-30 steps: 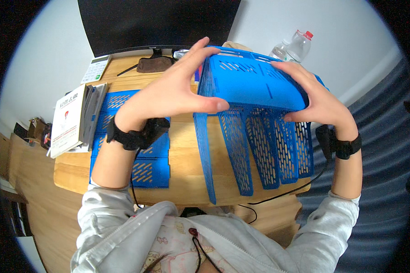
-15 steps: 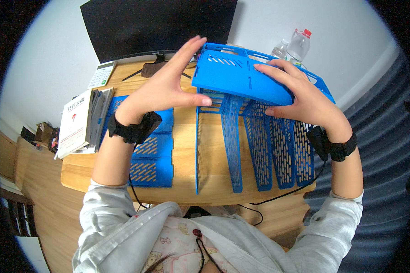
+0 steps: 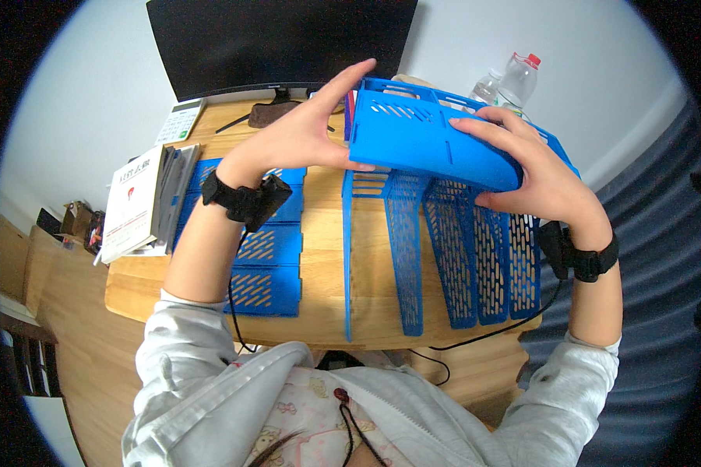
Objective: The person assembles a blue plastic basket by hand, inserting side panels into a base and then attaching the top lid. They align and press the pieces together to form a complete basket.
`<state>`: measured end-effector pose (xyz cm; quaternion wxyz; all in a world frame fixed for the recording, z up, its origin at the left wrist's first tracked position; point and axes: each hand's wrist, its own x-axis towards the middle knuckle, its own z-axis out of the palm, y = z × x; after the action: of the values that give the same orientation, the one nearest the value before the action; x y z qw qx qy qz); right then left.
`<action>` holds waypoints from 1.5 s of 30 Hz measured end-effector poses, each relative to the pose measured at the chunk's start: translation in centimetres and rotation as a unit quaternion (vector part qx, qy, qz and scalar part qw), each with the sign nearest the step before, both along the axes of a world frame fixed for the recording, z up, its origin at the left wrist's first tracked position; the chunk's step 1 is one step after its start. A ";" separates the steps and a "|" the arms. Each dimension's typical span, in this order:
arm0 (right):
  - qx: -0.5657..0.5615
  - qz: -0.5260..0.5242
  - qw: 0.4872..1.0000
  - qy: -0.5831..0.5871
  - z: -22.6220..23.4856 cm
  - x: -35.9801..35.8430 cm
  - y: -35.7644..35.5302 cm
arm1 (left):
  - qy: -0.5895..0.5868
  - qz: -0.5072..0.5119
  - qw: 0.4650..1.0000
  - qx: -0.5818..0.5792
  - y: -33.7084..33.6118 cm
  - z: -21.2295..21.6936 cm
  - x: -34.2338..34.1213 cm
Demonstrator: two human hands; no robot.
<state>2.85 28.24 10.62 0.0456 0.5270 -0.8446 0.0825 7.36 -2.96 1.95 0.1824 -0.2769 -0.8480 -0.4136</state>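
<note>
A blue plastic file rack (image 3: 405, 265) stands on the desk, its upright slotted dividers spaced apart. Across its top lies a blue panel (image 3: 413, 136) with slanted slots, tilted so its right side sits lower. My right hand (image 3: 530, 159) grips the panel's right part, fingers over the top and thumb beneath the near edge. At the panel's left end, my left hand (image 3: 304, 136) has thumb and forefinger spread wide, the thumb tip by the lower left corner. Its other fingers are hidden. Flat blue slotted panels (image 3: 265, 268) lie on the desk left of the rack.
A black monitor (image 3: 280, 47) stands behind, with a white calculator (image 3: 181, 121) at its left. Books (image 3: 136, 206) are stacked at the desk's left edge. Clear plastic bottles (image 3: 518, 82) stand behind the rack. A dark curtain (image 3: 646, 257) hangs at right. Cables trail from both wrist straps.
My left hand has come right, closer to the panel's left end, its thumb now at the lower corner. The right hand keeps its grip on the panel. The whole view has shifted slightly.
</note>
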 end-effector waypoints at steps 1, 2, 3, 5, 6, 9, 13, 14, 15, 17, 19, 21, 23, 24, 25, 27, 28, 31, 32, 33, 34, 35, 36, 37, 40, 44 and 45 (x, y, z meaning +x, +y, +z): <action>0.000 0.004 1.000 -0.008 0.0 -0.2 0.1 | -0.006 -0.007 1.000 0.004 0.0 -0.1 -0.2; 0.001 0.008 1.000 -0.016 -0.1 -0.4 0.1 | -0.005 -0.006 1.000 0.006 0.0 -0.1 -0.3; 0.000 0.014 1.000 -0.021 -0.1 -0.6 0.2 | 0.001 -0.002 1.000 0.003 0.0 -0.2 -0.3; 0.006 0.008 1.000 -0.029 -0.2 -0.9 0.2 | 0.019 -0.003 1.000 0.005 0.2 -0.4 -0.2; 0.008 0.008 1.000 -0.026 -0.1 -1.0 0.1 | 0.032 -0.007 0.999 0.008 0.4 -0.6 -0.2; 0.016 -0.004 1.000 -0.025 0.4 -0.2 -0.5 | -0.012 -0.038 0.998 0.057 0.9 -1.0 -0.3; 0.007 0.003 0.992 0.123 0.8 3.1 -2.6 | -0.025 -0.064 0.992 0.102 1.3 -1.3 -0.7; 0.001 0.014 0.987 0.162 0.3 4.0 -3.5 | -0.022 -0.058 0.993 0.104 1.4 -1.4 -0.8; -0.019 0.047 0.975 0.218 -0.2 4.8 -4.5 | -0.020 -0.049 0.993 0.104 1.4 -1.4 -0.9; -0.041 0.028 0.963 0.264 -2.5 5.6 -7.2 | -0.010 -0.026 0.995 0.092 1.5 -1.6 -1.0; -0.056 0.033 0.943 0.327 -3.8 5.8 -8.7 | 0.001 -0.018 0.996 0.084 1.5 -1.7 -1.0; -0.050 0.035 0.919 0.391 -4.6 5.3 -9.6 | 0.018 -0.006 0.997 0.072 1.4 -1.7 -0.9; -0.059 0.057 0.901 0.426 -4.8 4.9 -9.7 | 0.040 0.009 0.997 0.060 1.4 -1.7 -0.8; -0.063 0.064 0.892 0.443 -4.8 4.7 -9.7 | 0.039 0.006 0.997 0.066 1.4 -1.7 -0.7; -0.059 0.070 0.891 0.444 -4.7 4.7 -9.6 | 0.036 0.003 0.997 0.073 1.4 -1.7 -0.7; -0.050 0.078 0.889 0.448 -4.6 4.8 -9.3 | 0.032 -0.001 0.996 0.081 1.5 -1.7 -0.7; -0.048 0.078 0.890 0.447 -4.6 4.9 -9.2 | 0.028 -0.001 0.996 0.082 1.6 -1.7 -0.7; -0.035 0.083 0.891 0.445 -4.4 5.4 -8.9 | 0.015 0.001 0.996 0.089 1.6 -1.7 -0.7; -0.032 0.084 0.892 0.443 -4.3 5.7 -8.7 | 0.010 0.002 0.996 0.091 1.6 -1.7 -0.7; -0.026 0.082 0.894 0.440 -4.3 5.9 -8.6 | 0.019 0.002 0.996 0.082 1.6 -1.7 -0.7; -0.028 0.086 0.894 0.438 -4.2 6.2 -8.4 | 0.029 0.003 0.997 0.074 1.6 -1.6 -0.8; -0.029 0.088 0.895 0.435 -4.2 6.5 -8.3 | 0.039 0.004 0.997 0.065 1.6 -1.6 -0.8; -0.026 0.090 0.896 0.433 -4.1 6.7 -8.1 | 0.041 0.002 0.997 0.064 1.5 -1.6 -0.8; -0.030 0.091 0.898 0.429 -4.1 6.9 -8.0 | 0.041 0.001 0.997 0.063 1.5 -1.6 -0.8; -0.039 0.101 0.893 0.436 -4.2 6.9 -7.8 | 0.047 0.000 0.997 0.062 1.6 -1.5 -0.8; -0.063 0.117 0.876 0.464 -4.6 6.4 -7.8 | 0.039 -0.002 0.996 0.076 1.7 -1.5 -0.6; -0.065 0.117 0.875 0.466 -4.6 6.3 -7.8 | 0.042 -0.002 0.996 0.074 1.7 -1.5 -0.6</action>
<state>9.18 20.44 6.00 0.4580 0.5952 -0.6504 -0.1136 6.73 -1.25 0.43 0.2367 -0.2817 -0.8059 -0.4638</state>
